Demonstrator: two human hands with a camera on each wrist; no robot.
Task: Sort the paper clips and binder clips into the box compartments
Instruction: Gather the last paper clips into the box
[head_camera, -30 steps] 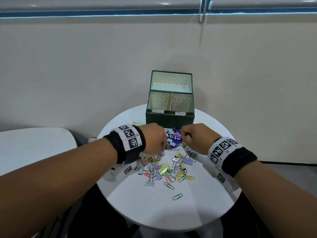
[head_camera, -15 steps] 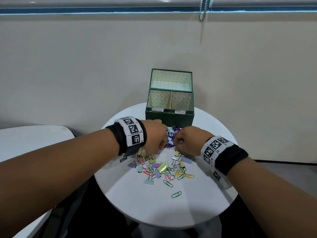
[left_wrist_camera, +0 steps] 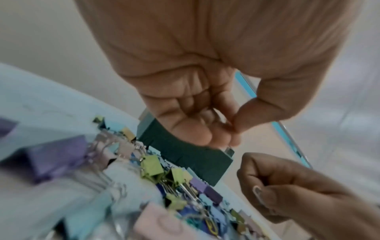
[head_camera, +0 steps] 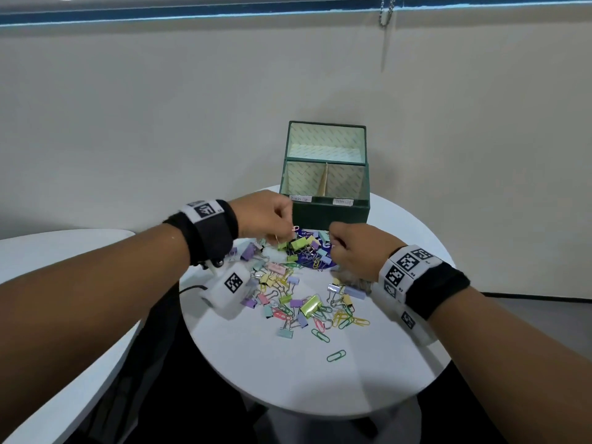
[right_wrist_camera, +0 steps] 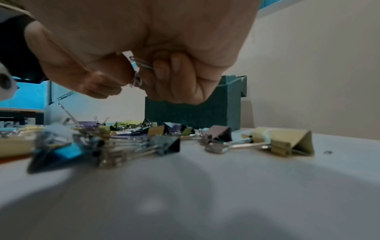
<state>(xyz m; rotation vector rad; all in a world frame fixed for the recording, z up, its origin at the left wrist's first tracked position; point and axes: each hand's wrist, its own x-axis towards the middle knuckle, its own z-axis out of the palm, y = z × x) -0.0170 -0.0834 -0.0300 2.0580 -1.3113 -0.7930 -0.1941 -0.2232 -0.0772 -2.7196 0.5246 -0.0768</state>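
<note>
Both hands over clip pile (head_camera: 301,293) just in front of green box (head_camera: 330,216): left hand (head_camera: 262,217) pinches pink paper clip (head_camera: 295,228), right hand (head_camera: 355,251) fist grips wire clip (right_wrist_camera: 140,63).

Bare tabletop (head_camera: 288,379) below clip pile (head_camera: 298,293)

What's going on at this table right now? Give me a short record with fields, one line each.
surface: round white table
box: green, open, front part split in two labelled compartments, no clips visible inside
pile: mixed clips loose before the box
left hand: over the pile, pinching a pink paper clip
right hand: fingers curled round a wire clip
</note>
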